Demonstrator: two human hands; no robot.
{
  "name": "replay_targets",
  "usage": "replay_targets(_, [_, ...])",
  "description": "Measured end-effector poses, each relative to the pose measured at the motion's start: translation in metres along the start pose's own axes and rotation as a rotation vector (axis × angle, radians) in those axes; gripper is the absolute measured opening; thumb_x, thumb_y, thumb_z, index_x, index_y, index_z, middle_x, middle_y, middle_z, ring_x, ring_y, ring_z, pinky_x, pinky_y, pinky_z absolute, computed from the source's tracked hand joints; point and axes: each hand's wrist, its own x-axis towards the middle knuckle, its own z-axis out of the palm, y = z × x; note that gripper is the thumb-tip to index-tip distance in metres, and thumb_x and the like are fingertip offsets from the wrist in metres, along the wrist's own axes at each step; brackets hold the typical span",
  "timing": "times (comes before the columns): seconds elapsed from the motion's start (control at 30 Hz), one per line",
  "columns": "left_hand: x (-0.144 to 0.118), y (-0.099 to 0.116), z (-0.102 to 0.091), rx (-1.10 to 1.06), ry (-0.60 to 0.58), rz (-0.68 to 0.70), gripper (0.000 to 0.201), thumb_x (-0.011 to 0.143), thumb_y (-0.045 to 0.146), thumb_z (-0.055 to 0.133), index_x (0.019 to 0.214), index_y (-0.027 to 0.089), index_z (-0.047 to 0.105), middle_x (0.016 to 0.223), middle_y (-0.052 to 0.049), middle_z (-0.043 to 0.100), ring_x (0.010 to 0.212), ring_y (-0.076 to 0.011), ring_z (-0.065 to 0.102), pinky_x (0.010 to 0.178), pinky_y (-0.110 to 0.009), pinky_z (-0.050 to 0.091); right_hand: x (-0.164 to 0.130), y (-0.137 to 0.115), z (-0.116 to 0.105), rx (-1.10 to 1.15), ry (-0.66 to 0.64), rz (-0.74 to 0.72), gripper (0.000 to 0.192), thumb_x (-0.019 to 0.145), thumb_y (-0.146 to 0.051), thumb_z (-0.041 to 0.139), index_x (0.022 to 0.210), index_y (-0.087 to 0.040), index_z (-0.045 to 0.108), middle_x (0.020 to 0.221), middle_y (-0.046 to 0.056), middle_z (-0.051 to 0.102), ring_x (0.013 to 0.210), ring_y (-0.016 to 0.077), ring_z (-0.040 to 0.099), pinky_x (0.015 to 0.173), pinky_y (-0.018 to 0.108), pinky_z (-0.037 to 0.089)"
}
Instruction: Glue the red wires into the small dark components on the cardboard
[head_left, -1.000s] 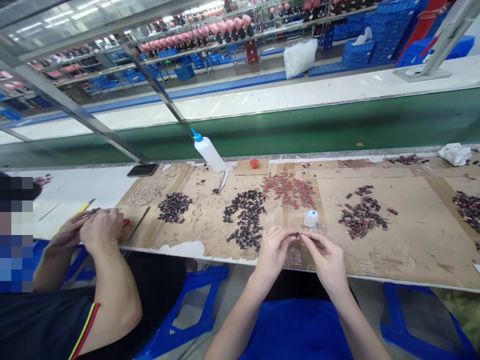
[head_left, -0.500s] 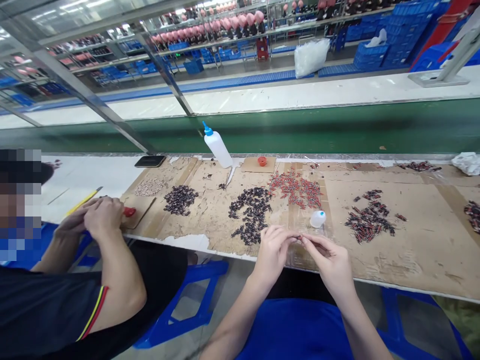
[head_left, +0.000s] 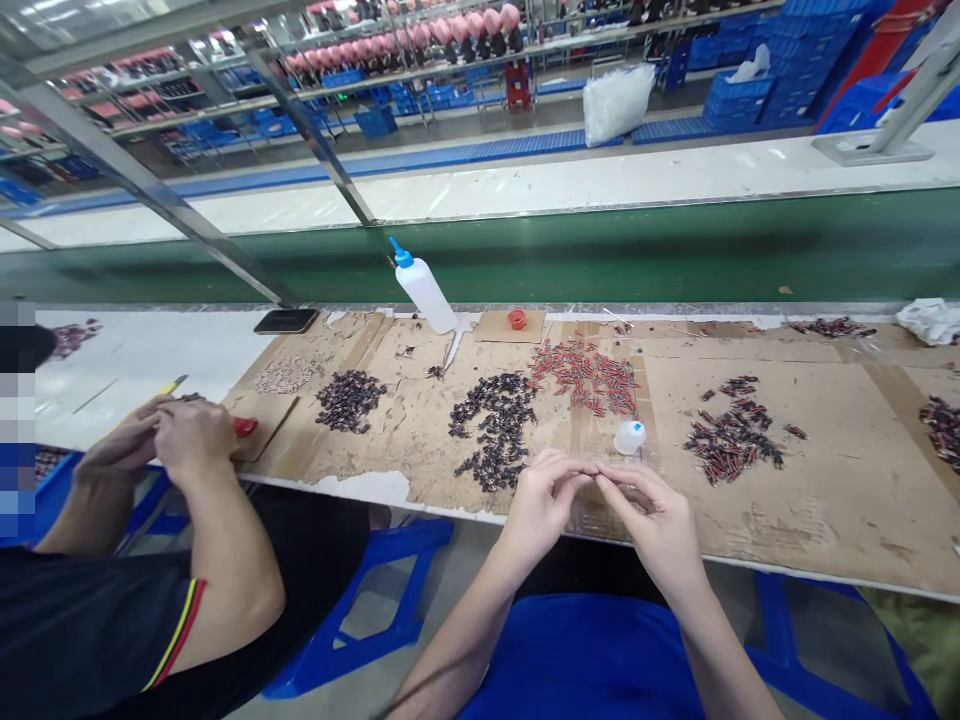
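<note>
My left hand and my right hand meet above the table's front edge, fingertips pinched together. A tiny dark part is between them, mostly hidden by the fingers; its kind cannot be made out. Just beyond the fingertips stands a small white bottle with a blue tip. Left of it lies a pile of small black parts, and behind it are scattered slim red parts. To the right is a pile of red-and-black pieces, which look like the red and black parts joined.
Cardboard covers the table. A tall white squeeze bottle leans near the back by a red cup. More black parts and a phone lie leftward. A co-worker's hands are busy at the left, and a green belt runs behind.
The view has shifted slightly, so the table things appear a little further left. My hands stay pinched together in nearly the same place; the small part between them shows less now.
</note>
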Motion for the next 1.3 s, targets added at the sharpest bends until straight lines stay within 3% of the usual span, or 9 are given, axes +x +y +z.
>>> replay_targets(0.33, [-0.003, 0.019, -0.002, -0.027, -0.041, -0.101, 0.015, 0.086, 0.016, 0.057, 0.092, 0.020, 0.071, 0.094, -0.006, 0.073, 0.092, -0.0184, 0.065, 0.086, -0.032, 0.052, -0.005, 0.000, -0.005, 0.084, 0.040, 0.136, 0.029, 0.069, -0.043, 0.077, 0.084, -0.019, 0.078, 0.088, 0.008, 0.077, 0.076, 0.0236, 0.073, 0.076, 0.038, 0.063])
replay_targets(0.57, [-0.007, 0.021, 0.004, 0.053, -0.010, -0.140, 0.014, 0.085, 0.015, 0.056, 0.088, 0.021, 0.069, 0.090, -0.004, 0.071, 0.090, -0.0191, 0.063, 0.084, -0.033, 0.049, -0.004, -0.001, -0.006, 0.134, 0.056, 0.198, 0.035, 0.064, -0.043, 0.081, 0.087, -0.017, 0.077, 0.079, 0.008, 0.077, 0.068, 0.0221, 0.073, 0.070, 0.036, 0.064])
replay_targets(0.8, [-0.012, 0.020, 0.015, 0.097, 0.036, -0.111, 0.013, 0.087, 0.017, 0.054, 0.088, 0.020, 0.067, 0.088, -0.005, 0.071, 0.089, -0.0204, 0.060, 0.081, -0.034, 0.048, -0.005, 0.002, -0.004, 0.111, 0.087, 0.140, 0.029, 0.064, -0.045, 0.080, 0.074, -0.018, 0.075, 0.076, 0.008, 0.076, 0.068, 0.0212, 0.072, 0.069, 0.034, 0.063])
replay_targets(0.93, [-0.013, 0.018, 0.031, 0.106, 0.051, -0.089, 0.013, 0.087, 0.016, 0.054, 0.089, 0.021, 0.066, 0.089, -0.005, 0.071, 0.090, -0.0206, 0.061, 0.083, -0.036, 0.048, -0.007, 0.003, -0.012, 0.077, 0.122, 0.092, 0.029, 0.065, -0.044, 0.079, 0.079, -0.018, 0.076, 0.075, 0.008, 0.075, 0.064, 0.0202, 0.071, 0.065, 0.033, 0.063])
replay_targets(1.07, [-0.010, 0.020, 0.042, 0.115, -0.032, -0.049, 0.015, 0.085, 0.014, 0.056, 0.095, 0.022, 0.064, 0.095, -0.005, 0.071, 0.096, -0.0214, 0.061, 0.091, -0.039, 0.046, -0.010, 0.004, -0.031, 0.007, 0.085, -0.016, 0.021, 0.071, -0.041, 0.076, 0.077, -0.021, 0.076, 0.080, 0.007, 0.075, 0.071, 0.0210, 0.071, 0.068, 0.033, 0.062])
replay_targets(1.13, [-0.006, 0.020, 0.038, 0.140, -0.099, -0.008, 0.027, 0.085, 0.016, 0.057, 0.111, 0.023, 0.061, 0.107, -0.007, 0.069, 0.107, -0.0226, 0.058, 0.096, -0.040, 0.044, -0.010, 0.008, -0.047, -0.054, 0.127, -0.048, 0.019, 0.073, -0.041, 0.074, 0.076, -0.022, 0.076, 0.079, 0.006, 0.074, 0.073, 0.0215, 0.071, 0.070, 0.035, 0.062])
replay_targets(1.2, [-0.002, 0.014, 0.024, 0.241, -0.109, 0.012, 0.038, 0.085, 0.017, 0.058, 0.122, 0.024, 0.055, 0.119, -0.008, 0.066, 0.117, -0.0246, 0.052, 0.099, -0.042, 0.042, -0.007, 0.015, -0.065, -0.138, 0.262, -0.048, 0.020, 0.074, -0.041, 0.072, 0.078, -0.022, 0.075, 0.081, 0.007, 0.074, 0.074, 0.0217, 0.070, 0.075, 0.038, 0.061])
replay_targets(1.27, [0.005, 0.003, 0.003, 0.427, -0.034, -0.020, 0.034, 0.087, 0.010, 0.051, 0.118, 0.024, 0.058, 0.119, -0.008, 0.065, 0.118, -0.0259, 0.050, 0.098, -0.046, 0.039, -0.002, 0.024, -0.081, -0.232, 0.428, -0.038, 0.023, 0.076, -0.042, 0.071, 0.088, -0.022, 0.074, 0.093, 0.008, 0.073, 0.080, 0.0224, 0.069, 0.084, 0.044, 0.058])
replay_targets(1.3, [0.009, -0.004, -0.009, 0.530, 0.008, -0.050, 0.036, 0.087, 0.004, 0.045, 0.112, 0.024, 0.061, 0.117, -0.008, 0.066, 0.116, -0.0263, 0.051, 0.097, -0.048, 0.037, 0.001, 0.029, -0.087, -0.296, 0.450, -0.060, 0.028, 0.076, -0.042, 0.070, 0.095, -0.023, 0.073, 0.104, 0.009, 0.071, 0.088, 0.0238, 0.068, 0.090, 0.047, 0.055])
